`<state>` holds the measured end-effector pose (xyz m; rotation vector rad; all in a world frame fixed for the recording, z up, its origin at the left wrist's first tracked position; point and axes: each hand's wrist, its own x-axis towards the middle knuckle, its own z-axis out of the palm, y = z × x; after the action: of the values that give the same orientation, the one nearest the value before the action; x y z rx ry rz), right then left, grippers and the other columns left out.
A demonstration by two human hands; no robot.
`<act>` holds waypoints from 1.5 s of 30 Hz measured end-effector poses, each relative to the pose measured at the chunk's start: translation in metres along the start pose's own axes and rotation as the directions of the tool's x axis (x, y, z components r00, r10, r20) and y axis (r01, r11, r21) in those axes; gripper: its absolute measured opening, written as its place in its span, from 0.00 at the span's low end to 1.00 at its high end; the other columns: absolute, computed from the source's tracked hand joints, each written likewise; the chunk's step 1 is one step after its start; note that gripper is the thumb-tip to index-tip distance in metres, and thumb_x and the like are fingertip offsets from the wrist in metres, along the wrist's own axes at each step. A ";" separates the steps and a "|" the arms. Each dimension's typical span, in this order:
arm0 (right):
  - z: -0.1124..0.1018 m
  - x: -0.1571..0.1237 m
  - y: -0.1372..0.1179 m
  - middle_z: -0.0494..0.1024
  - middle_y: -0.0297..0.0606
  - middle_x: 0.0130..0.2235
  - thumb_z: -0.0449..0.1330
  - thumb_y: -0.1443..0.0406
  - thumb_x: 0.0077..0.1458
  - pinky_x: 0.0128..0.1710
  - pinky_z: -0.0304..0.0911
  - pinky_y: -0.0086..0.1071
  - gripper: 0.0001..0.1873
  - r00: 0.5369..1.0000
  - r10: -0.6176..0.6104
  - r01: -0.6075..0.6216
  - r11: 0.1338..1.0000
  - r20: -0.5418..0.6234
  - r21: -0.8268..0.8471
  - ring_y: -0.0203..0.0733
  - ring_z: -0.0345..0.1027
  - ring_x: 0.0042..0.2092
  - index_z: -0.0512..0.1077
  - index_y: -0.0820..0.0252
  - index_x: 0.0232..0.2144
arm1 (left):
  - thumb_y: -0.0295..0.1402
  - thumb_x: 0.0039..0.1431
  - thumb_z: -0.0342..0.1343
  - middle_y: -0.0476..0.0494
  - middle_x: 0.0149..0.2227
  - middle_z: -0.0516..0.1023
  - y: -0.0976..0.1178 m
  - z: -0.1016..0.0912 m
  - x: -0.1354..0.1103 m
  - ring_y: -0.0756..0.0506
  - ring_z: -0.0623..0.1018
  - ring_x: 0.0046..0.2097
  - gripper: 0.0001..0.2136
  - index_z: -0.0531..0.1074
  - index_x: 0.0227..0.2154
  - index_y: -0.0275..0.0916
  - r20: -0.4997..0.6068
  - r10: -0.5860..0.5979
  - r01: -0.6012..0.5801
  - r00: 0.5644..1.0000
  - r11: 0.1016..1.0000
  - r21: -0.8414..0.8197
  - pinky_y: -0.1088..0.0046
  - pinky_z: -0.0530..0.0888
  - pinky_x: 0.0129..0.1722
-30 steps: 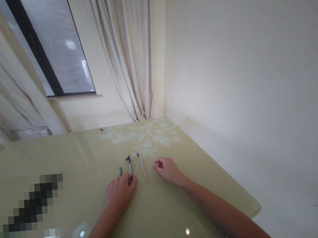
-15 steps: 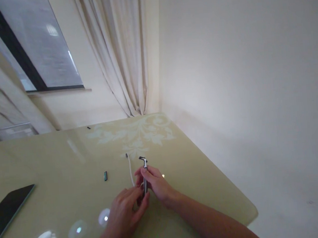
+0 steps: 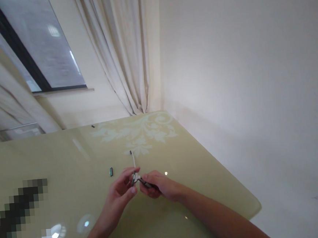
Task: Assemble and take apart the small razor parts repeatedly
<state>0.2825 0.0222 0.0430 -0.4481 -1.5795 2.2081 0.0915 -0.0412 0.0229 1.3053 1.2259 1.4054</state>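
A razor (image 3: 147, 184) with a dark handle and a silvery neck is held just above the table. My right hand (image 3: 160, 185) is closed around its handle, the thumb lying along the top. At the razor's head (image 3: 133, 178), my left hand (image 3: 120, 190) pinches the short bar between thumb and fingertips. A thin white strip with a dark tip (image 3: 130, 152) lies behind the hands, its near end hidden by them. Left of it on the table rests a small green and black razor cartridge (image 3: 111, 172).
The glossy yellowish table (image 3: 208, 188) has a pale floral pattern at its far corner. A pixelated dark flat shape (image 3: 17, 210) is at the left. A tiny dark piece (image 3: 92, 126) lies near the back edge. Curtains (image 3: 126, 55) and a wall (image 3: 242, 90) border the table.
The razor has swung from upright to nearly level, head pointing left. My left hand has moved up from the handle's lower end to the head. The view has shifted slightly.
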 end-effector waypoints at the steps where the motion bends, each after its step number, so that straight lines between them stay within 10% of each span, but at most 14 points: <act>1: 0.000 0.000 0.000 0.53 0.22 0.18 0.58 0.36 0.57 0.21 0.36 0.30 0.33 1.000 0.004 -0.004 1.000 -0.009 -0.009 0.29 0.42 0.20 0.67 0.60 0.23 | 0.52 0.48 0.71 0.38 0.52 0.78 0.000 -0.001 0.000 0.37 0.77 0.51 0.26 0.83 0.48 0.44 0.000 -0.001 0.001 1.000 1.000 -0.004 0.66 0.77 0.48; 14: 0.002 0.003 0.002 0.53 0.22 0.16 0.54 0.32 0.57 0.19 0.36 0.30 0.38 0.995 -0.091 0.087 0.992 -0.039 -0.088 0.28 0.40 0.18 0.63 0.58 0.19 | 0.48 0.50 0.71 0.39 0.50 0.80 -0.013 -0.006 0.003 0.38 0.78 0.50 0.24 0.83 0.49 0.43 -0.028 -0.010 0.008 1.000 0.997 -0.071 0.65 0.75 0.51; 18: -0.011 0.011 0.003 0.50 0.22 0.15 0.45 0.27 0.56 0.18 0.35 0.28 0.42 0.957 -0.190 0.182 0.982 -0.221 -0.057 0.28 0.38 0.17 0.59 0.56 0.17 | 0.47 0.56 0.66 0.42 0.46 0.80 -0.005 -0.003 0.012 0.45 0.77 0.40 0.25 0.79 0.54 0.45 -0.070 0.018 -0.007 0.997 0.988 0.154 0.69 0.75 0.43; 22: -0.042 0.013 -0.011 0.48 0.22 0.16 0.47 0.26 0.53 0.18 0.33 0.28 0.42 0.738 -0.352 0.364 0.926 -0.576 -0.099 0.28 0.36 0.17 0.58 0.56 0.17 | 0.40 0.54 0.67 0.43 0.43 0.81 0.007 0.027 0.040 0.43 0.76 0.39 0.21 0.81 0.52 0.46 0.115 0.078 -0.129 0.990 0.831 0.542 0.65 0.74 0.44; 27: -0.078 -0.004 -0.030 0.49 0.23 0.16 0.49 0.30 0.57 0.18 0.36 0.28 0.39 0.438 -0.503 0.469 0.835 -0.745 -0.288 0.29 0.38 0.18 0.59 0.56 0.17 | 0.36 0.53 0.69 0.40 0.49 0.83 0.006 0.097 0.093 0.34 0.75 0.55 0.20 0.82 0.50 0.47 0.226 -0.045 -0.153 0.973 0.608 0.779 0.56 0.67 0.58; 32: -0.095 -0.009 -0.031 0.49 0.23 0.15 0.49 0.31 0.58 0.17 0.39 0.28 0.38 0.316 -0.475 0.490 0.823 -0.821 -0.288 0.30 0.40 0.17 0.57 0.55 0.16 | 0.39 0.54 0.68 0.37 0.50 0.83 -0.012 0.147 0.136 0.33 0.77 0.55 0.20 0.82 0.51 0.45 0.158 -0.133 -0.050 0.979 0.590 0.806 0.57 0.68 0.54; 39: -0.097 -0.009 -0.029 0.48 0.22 0.16 0.50 0.31 0.57 0.16 0.37 0.27 0.37 0.335 -0.431 0.534 0.819 -0.838 -0.207 0.29 0.38 0.17 0.56 0.55 0.17 | 0.39 0.53 0.68 0.36 0.51 0.82 -0.019 0.149 0.132 0.33 0.77 0.55 0.24 0.79 0.55 0.42 0.169 -0.096 -0.084 0.981 0.574 0.815 0.57 0.69 0.54; 45: -0.086 -0.004 -0.024 0.46 0.21 0.16 0.52 0.30 0.56 0.16 0.34 0.26 0.38 0.480 -0.434 0.528 0.837 -0.763 -0.144 0.28 0.35 0.17 0.56 0.55 0.18 | 0.38 0.69 0.49 0.39 0.42 0.83 -0.007 0.071 0.084 0.40 0.79 0.48 0.16 0.83 0.37 0.42 0.251 0.039 -0.224 0.967 0.593 0.773 0.62 0.71 0.53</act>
<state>0.3296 0.0979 0.0391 -0.6947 -0.9186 1.3356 0.1532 0.0504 0.0291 2.1341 1.7256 0.7362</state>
